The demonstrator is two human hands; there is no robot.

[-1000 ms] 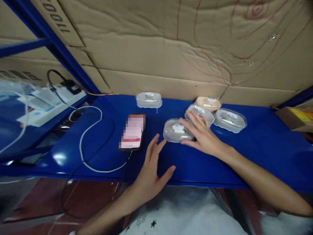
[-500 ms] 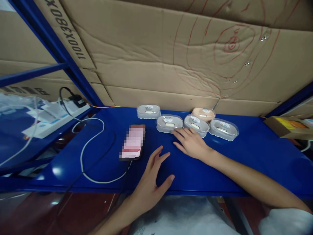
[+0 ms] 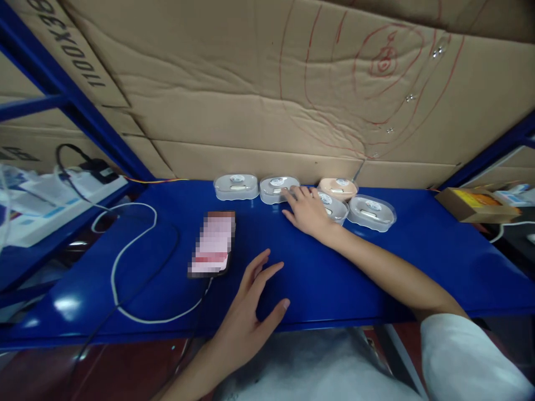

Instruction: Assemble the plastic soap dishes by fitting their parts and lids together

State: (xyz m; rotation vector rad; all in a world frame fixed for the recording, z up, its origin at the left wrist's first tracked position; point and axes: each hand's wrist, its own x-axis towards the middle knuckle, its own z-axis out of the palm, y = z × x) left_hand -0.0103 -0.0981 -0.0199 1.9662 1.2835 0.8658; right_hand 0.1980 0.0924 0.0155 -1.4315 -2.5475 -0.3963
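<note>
Several oval cases with clear plastic covers and round labels stand along the back of the blue table. My right hand is palm down, fingers stretched out, with its fingertips at the right front of a grey case. Another grey case is partly hidden behind that hand, and a peach case sits behind it. To the left is a grey case; a further grey case stands at the right end. Above the front edge, my left hand is open, fingers spread, holding nothing.
A phone with a blurred screen lies left of my hands, plugged into a white cable. Power strips are at far left. An open cardboard box is at right. A cardboard wall backs the blue table.
My right hand has moved toward the back, and the grey case at its fingertips has been pushed back, level with the leftmost case. The camera view has shifted. My left hand remains open.
</note>
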